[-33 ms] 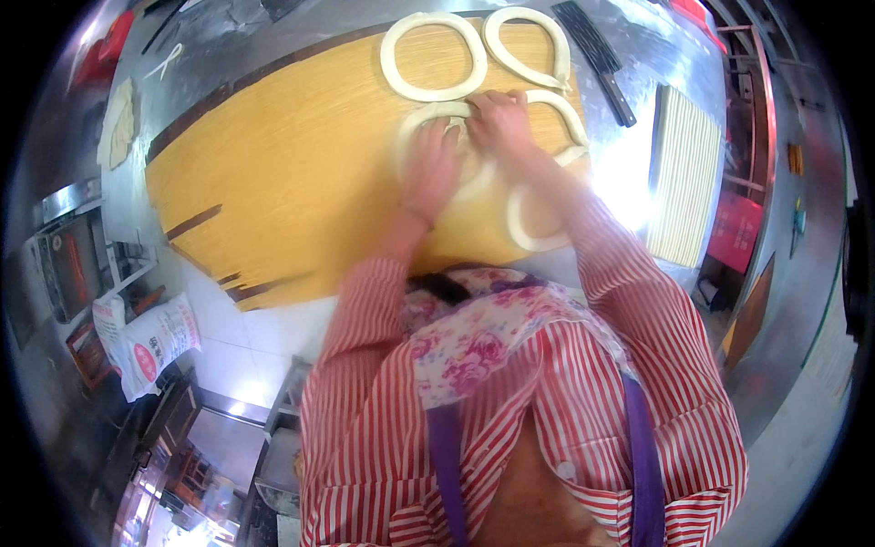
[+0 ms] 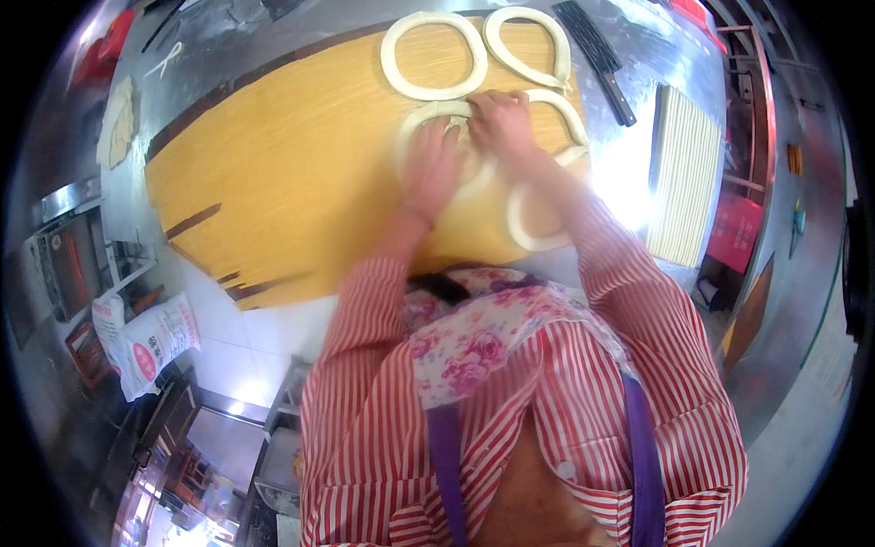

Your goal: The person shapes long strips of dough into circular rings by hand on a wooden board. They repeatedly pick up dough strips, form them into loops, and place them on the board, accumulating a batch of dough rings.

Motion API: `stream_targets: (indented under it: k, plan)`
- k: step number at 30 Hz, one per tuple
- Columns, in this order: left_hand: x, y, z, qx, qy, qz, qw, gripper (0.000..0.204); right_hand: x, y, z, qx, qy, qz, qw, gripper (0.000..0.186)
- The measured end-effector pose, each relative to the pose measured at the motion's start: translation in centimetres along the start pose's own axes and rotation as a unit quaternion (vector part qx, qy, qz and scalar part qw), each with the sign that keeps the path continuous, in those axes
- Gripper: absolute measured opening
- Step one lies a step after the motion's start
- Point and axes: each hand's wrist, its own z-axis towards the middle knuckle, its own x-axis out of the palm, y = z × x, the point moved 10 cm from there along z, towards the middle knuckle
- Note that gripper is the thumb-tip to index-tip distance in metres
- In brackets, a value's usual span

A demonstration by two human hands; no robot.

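My left hand [image 2: 432, 166] and my right hand [image 2: 501, 123] are close together at the far right part of a yellow board [image 2: 301, 173]. Both are on a pale dough ring [image 2: 441, 109], their fingers curled over its far side, where the dough is partly hidden. The left hand is slightly blurred. One dough ring [image 2: 390, 59] lies just beyond my hands and a second ring [image 2: 562, 55] lies to its right. Near my right hand are another ring [image 2: 572, 120], partly covered by the wrist, and a further ring [image 2: 517, 219] partly under my forearm.
A dark-bladed knife [image 2: 592, 41] lies on the metal table [image 2: 620, 150] right of the board. Beside it is a pale ribbed slab [image 2: 679, 178]. A crumpled pale piece [image 2: 117, 123] lies at the table's left. A white printed sack [image 2: 150, 342] sits below left.
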Motion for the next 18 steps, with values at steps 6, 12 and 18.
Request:
stream_targets:
  k: [6,12,18]
  plan:
    - [0.9,0.4,0.4,-0.015,0.022,0.020,0.999,0.046,-0.8,3.4,-4.8,-0.190,0.004,-0.045,0.981,0.013]
    - [1.1,-0.3,0.8,-0.019,0.023,0.019,0.999,0.047,-1.0,2.1,-7.7,-0.172,0.035,-0.059,0.983,0.013]
    - [0.9,0.2,0.1,0.011,0.013,-0.051,0.999,0.030,1.5,6.0,-9.7,-0.160,0.106,0.027,0.981,0.020]
